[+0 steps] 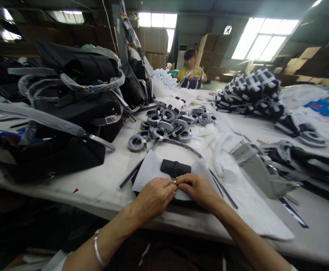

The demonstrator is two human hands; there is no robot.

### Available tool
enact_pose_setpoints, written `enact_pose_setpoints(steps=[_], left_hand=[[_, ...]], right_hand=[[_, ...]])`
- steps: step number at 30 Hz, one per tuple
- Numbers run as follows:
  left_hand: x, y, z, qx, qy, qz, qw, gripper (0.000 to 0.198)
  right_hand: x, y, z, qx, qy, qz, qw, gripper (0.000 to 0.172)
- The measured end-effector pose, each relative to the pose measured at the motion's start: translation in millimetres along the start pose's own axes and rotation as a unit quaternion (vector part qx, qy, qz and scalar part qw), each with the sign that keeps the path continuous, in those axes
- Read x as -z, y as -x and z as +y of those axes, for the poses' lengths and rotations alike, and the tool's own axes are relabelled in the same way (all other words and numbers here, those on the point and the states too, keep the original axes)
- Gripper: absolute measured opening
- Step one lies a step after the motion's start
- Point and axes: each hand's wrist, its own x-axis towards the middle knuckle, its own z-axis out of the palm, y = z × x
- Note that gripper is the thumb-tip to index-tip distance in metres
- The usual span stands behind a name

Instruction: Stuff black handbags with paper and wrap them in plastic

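Observation:
A black handbag with white paper over its front lies at the table's near edge. Its black flap tab shows above the paper, and a wrapped handle arches behind it. Just below the tab, a small gold metal clasp sits between my fingertips. My left hand is closed, its thumb and fingers pinching at the clasp from the left. From the right, my right hand pinches the same spot with curled fingers. My fingers partly hide the clasp and the lower front of the bag.
Coiled wrapped straps are heaped behind the bag. Black handbags are stacked at left. A grey tape dispenser stands at right, with a pile of wrapped black bags farther back. Across the table sits a person in a yellow top.

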Motion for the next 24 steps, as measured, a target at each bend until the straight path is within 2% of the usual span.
enact_pose_setpoints(steps=[3, 6, 10, 14, 17, 21, 24], left_hand=[[-7.7, 5, 2, -0.013, -0.030, 0.006, 0.999, 0.019], [-6.4, 5, 8, 0.020, -0.049, -0.001, 0.999, 0.022], [-10.0, 7, 13, 0.046, -0.051, 0.012, 0.998, 0.025], [-17.7, 12, 9, 0.031, -0.044, 0.049, 0.997, 0.028], [-20.0, 14, 3, 0.000, -0.056, 0.089, 0.994, 0.030], [-17.5, 13, -2, -0.042, -0.085, 0.147, 0.985, 0.031], [-17.2, 14, -5, -0.057, -0.104, 0.168, 0.979, 0.030]], right_hand=[[-3, -1, -7, -0.006, 0.107, -0.002, 0.994, 0.022], [-4, -4, -18, -0.005, 0.222, -0.017, 0.975, 0.022], [4, -13, -22, 0.075, 0.320, -0.087, 0.941, 0.025], [20, -25, -19, 0.197, 0.363, -0.147, 0.899, 0.022], [29, -39, -22, 0.255, 0.391, -0.192, 0.863, 0.020], [32, -53, -27, 0.291, 0.429, -0.232, 0.823, 0.019], [22, -47, -27, 0.289, 0.437, -0.206, 0.826, 0.016]])
